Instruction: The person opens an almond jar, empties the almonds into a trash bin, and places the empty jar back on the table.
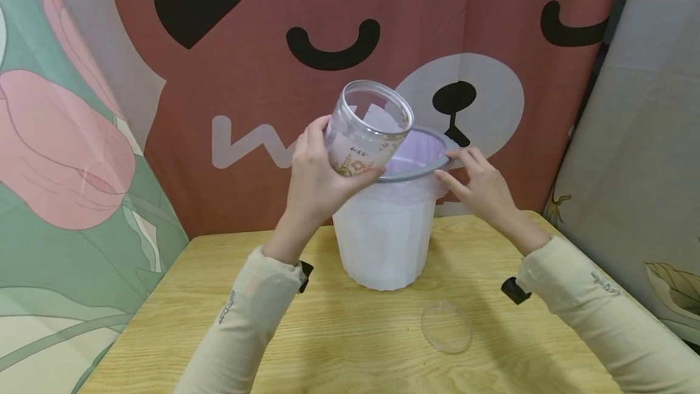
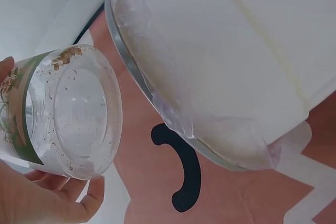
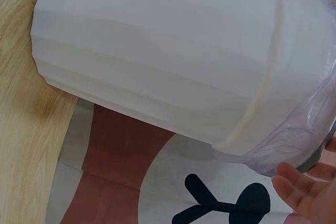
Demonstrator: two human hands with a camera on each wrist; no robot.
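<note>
My left hand (image 1: 318, 178) grips a clear jar (image 1: 358, 154) with a printed flower label, tilted toward the bin's mouth. Brown bits cling inside the jar (image 2: 84, 106) near its base in the left wrist view. Below and behind it stands a white trash bin (image 1: 385, 236) with a grey rim (image 1: 407, 176) and a thin purple liner bag (image 1: 418, 154) folded over the edge. At the rim's right side, my right hand (image 1: 481, 184) pinches the rim and liner between thumb and fingers. In the right wrist view its fingertips (image 3: 294, 179) touch the rim.
A round clear lid (image 1: 445, 327) lies flat on the wooden table (image 1: 350, 345) in front of the bin. Behind the table hangs a curtain (image 1: 246, 90) with a bear face. A patterned cloth (image 1: 65, 157) hangs at the left.
</note>
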